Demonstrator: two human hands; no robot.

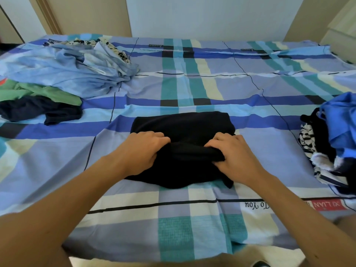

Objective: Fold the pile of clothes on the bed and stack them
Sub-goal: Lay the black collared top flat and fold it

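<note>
Listing items on the bed, near edge first.

Item 1: black garment (183,124). It lies flat on the middle of the bed sheet (192,79), partly folded into a rough rectangle, with a ridge of cloth raised across its near half.
- Handling, by estimate: light, soft and limp, probably a knit. It will sag and crease rather than keep an edge, and is not fragile. Dark cloth hides its own seams.
- Where to hold: the two ends of the raised ridge, or the outer corners, so the fold travels evenly.

Item 2: left hand (142,151). Fingers are curled down into the cloth, pinching the left end of the ridge.

Item 3: right hand (235,153). Fingers are likewise bent, bunching the right end of the ridge against the thumb.

Item 4: loose pile, far left. It holds a light blue garment (63,74), a green garment (48,93), a navy garment (38,110) and a flower-print piece (107,45), all crumpled and overlapping.

Item 5: heap at the right edge. It holds a blue garment (341,120) over a black-and-white striped piece (308,139). Whether these are folded cannot be told.

Writing:
- "To You" (256,205) is printed on the sheet near the front, upside down to the wearer.
- A red tag (327,205) beside it has white letters ending "LIAN".
- Two small black labels (156,46) far off carry script too small to read.
</note>
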